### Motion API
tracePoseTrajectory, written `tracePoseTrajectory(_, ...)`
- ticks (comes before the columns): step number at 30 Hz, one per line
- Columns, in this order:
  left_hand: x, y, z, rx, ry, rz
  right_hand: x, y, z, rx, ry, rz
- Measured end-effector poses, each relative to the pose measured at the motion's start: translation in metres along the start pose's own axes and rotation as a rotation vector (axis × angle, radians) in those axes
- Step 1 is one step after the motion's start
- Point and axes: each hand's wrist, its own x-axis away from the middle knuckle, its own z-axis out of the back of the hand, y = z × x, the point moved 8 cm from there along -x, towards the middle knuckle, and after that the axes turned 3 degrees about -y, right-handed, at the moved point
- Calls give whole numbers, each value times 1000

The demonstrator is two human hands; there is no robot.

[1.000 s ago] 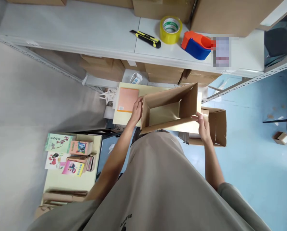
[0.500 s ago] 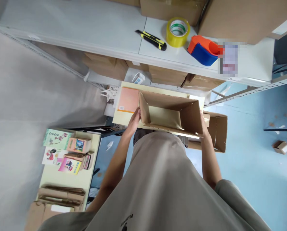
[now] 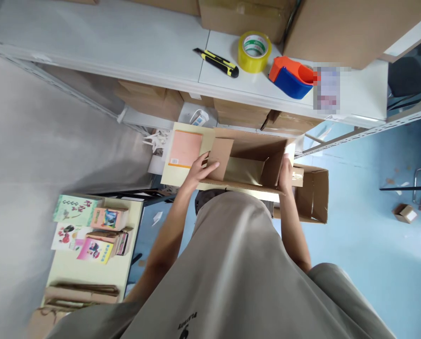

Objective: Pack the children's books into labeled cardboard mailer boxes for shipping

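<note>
A cardboard box with its top facing me sits over the pale table in front of my body. At its left end, a short flap leans inward over the opening. My left hand is on that flap, thumb on its face and fingers curled at its outer edge. Against the box's right end wall, my right hand grips from outside, its fingertips partly hidden. Just left of the box lies a pink-orange booklet.
The shelf above holds a utility knife, yellow tape and an orange-blue tape dispenser. Another carton stands at the right. Books and folded cardboard rest on the left side table.
The box's left flap has tipped inward, with my left hand moving onto it. My right hand has moved slightly left and up along the box's right end. The view has shifted slightly.
</note>
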Motion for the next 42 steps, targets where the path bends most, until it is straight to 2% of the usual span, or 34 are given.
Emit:
tracePoseTrajectory(3, -9, -9, -1, -39, 31, -37, -1, 3, 0, -30, 51, -19)
tracePoseTrajectory(10, -14, -29, 12, -98, 181, -77, 11, 9, 1, -63, -105, 88)
tracePoseTrajectory(17, -18, -28, 8, -157, 231, -72, 8, 11, 2, 18, -79, 91)
tracePoseTrajectory(20, -12, -20, 15, -172, 169, -104, 11, 6, 15, -29, -133, 82)
tracePoseTrajectory(23, 10, -8, 29, -196, 37, -129, 26, -2, 52, -71, -153, 90)
tracePoseTrajectory(25, 29, -1, 32, -218, -106, -112, 42, -11, 69, -92, -289, 117)
tracePoseTrajectory(27, 45, 7, 29, -247, -248, -87, 57, -17, 72, -70, -478, 134)
tracePoseTrajectory(29, 52, 15, 23, -275, -276, -80, 66, -19, 68, -14, -565, 122)
tracePoseTrajectory(31, 47, 23, 20, -311, -168, -108, 63, -19, 63, 17, -497, 96)
tracePoseTrajectory(34, 32, 28, 18, -389, 62, -165, 52, -15, 53, 34, -300, 55)
tracePoseTrajectory(36, 21, 24, 20, -446, 167, -153, 44, -9, 50, 98, -165, 17)
tracePoseTrajectory(39, 8, 18, 21, -527, 203, -134, 33, -1, 48, 200, -51, -19)
tracePoseTrajectory(42, -2, 33, 15, -626, 149, -257, 22, 4, 44, 221, -107, -37)
